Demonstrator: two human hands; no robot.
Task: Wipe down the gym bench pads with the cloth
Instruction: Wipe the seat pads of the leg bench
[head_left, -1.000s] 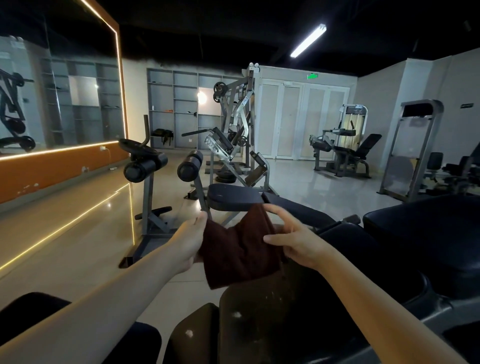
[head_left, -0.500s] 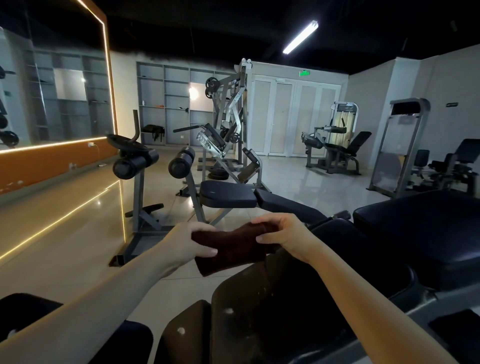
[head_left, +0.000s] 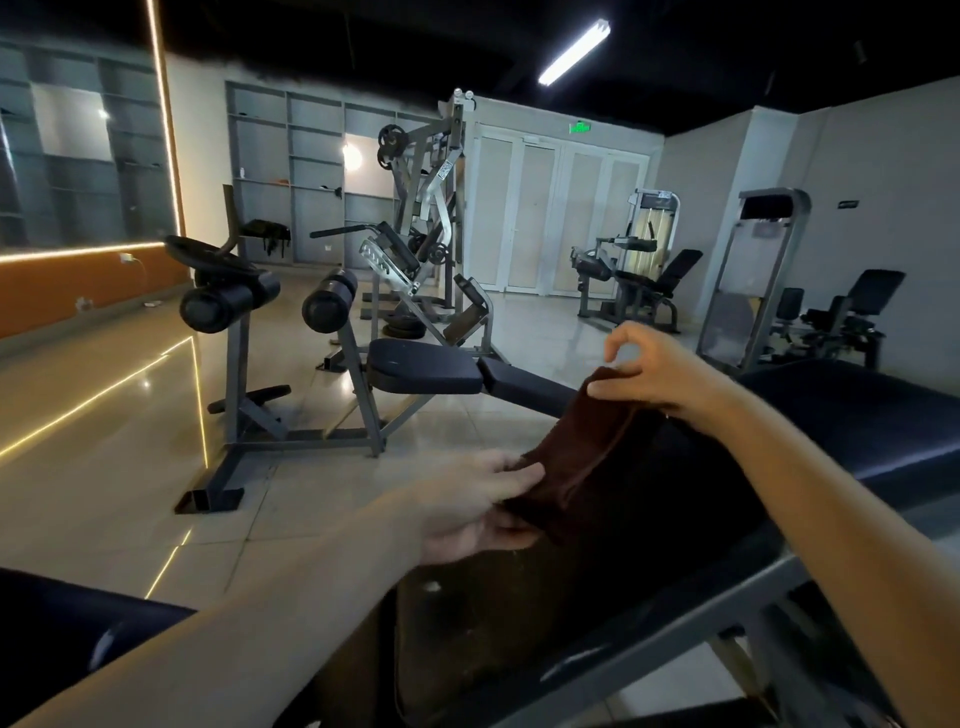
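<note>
The cloth (head_left: 582, 452), a dark brown towel, is held stretched between both hands above the far end of the near bench pad (head_left: 519, 623), the long dark pad that runs away from the viewer. The right hand (head_left: 660, 374) pinches the cloth's upper end between thumb and fingers, with the index finger curled up free of it. The left hand (head_left: 467, 504) grips the lower end, its fingers laid along the top of the fabric and the thumb underneath. This hand is blurred, so the exact hold is hard to read. The cloth hangs slanted, its lower end close over the near bench pad, and I cannot tell whether it touches the surface.

As a judgement, the wiping of this pad has not really begun. The cloth is not laid flat on the upholstery, and pale specks (head_left: 431, 587) show on the pad nearer the viewer, which suggests that stretch is unwiped. The step in hand looks like arranging the cloth for a stroke.

What is left is nearly everything. That means the length of the near bench pad, the broad dark pad (head_left: 857, 415) to its right, and beyond it the decline bench (head_left: 426, 366) with its roller pads (head_left: 330, 306). Nothing visible shows whether any of those are already clean.
</note>
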